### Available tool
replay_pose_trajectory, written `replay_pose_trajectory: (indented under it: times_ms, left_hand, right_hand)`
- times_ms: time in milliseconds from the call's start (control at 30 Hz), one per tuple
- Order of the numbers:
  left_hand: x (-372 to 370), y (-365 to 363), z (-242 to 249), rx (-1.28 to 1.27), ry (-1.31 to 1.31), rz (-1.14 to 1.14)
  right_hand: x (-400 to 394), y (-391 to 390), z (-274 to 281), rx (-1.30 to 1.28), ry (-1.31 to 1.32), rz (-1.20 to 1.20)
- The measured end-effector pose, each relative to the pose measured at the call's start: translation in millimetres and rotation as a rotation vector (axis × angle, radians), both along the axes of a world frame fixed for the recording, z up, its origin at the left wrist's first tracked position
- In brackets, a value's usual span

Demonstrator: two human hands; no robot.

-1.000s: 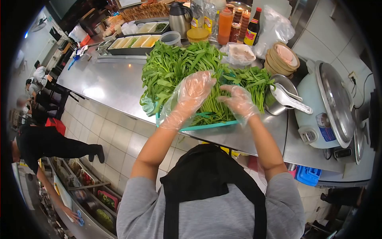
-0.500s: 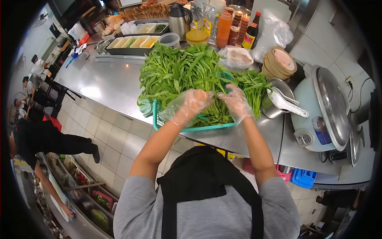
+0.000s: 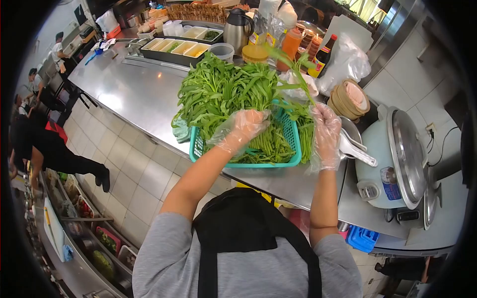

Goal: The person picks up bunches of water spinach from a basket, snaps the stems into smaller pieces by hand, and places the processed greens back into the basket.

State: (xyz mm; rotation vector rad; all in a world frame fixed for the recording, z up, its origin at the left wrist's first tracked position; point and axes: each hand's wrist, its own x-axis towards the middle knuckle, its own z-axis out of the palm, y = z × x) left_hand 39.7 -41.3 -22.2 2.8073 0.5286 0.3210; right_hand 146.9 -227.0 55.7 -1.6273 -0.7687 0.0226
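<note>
A teal plastic basket holds a big heap of leafy water spinach, with its cut stems lying toward me. My left hand, in a clear plastic glove, is closed over the front of the basket; what its fingers hold is hidden. My right hand, gloved the same way, is raised beyond the basket's right side. It pinches a single water spinach stalk, which slants up and to the left, its leaves blurred. More water spinach lies on the counter between the basket and my right hand.
On the steel counter stand a rice cooker, a metal pot with a white ladle, stacked bowls, a sauce bottle, a thermos and a tray of toppings. A co-worker bends at the left.
My right hand has moved right and lifted a stalk away from the heap. My left hand has stayed over the basket. The co-worker at the left has shifted, and the view has turned slightly.
</note>
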Motion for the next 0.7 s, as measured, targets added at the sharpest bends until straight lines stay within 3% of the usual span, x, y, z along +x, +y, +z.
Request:
replay_pose_trajectory:
  times_ms: [133,233,300,333,433,533,700]
  left_hand:
    - [-6,2,-4,-0.03,-0.237,-0.082]
    - [-21,-15,34,-0.056,-0.279,0.052]
    - [-21,-23,43,0.224,-0.726,0.084]
    - [-21,-22,49,0.269,-0.826,0.033]
    - [-19,-9,40,0.427,-0.676,-0.042]
    - [-21,-5,32,0.5,-0.743,-0.028]
    - [-29,-8,25,0.555,-0.796,0.01]
  right_hand:
    - [-1,8,-15,-0.004,0.057,0.042]
    - [-5,20,-30,0.037,-0.034,0.14]
    - [-15,25,-34,-0.038,-0.078,0.105]
    - [-22,27,-34,-0.071,-0.115,0.094]
    - [-31,32,-36,-0.078,-0.209,0.111]
    - [-34,35,-44,-0.062,-0.437,0.029]
    - [-38,32,-43,-0.109,-0.368,0.006]
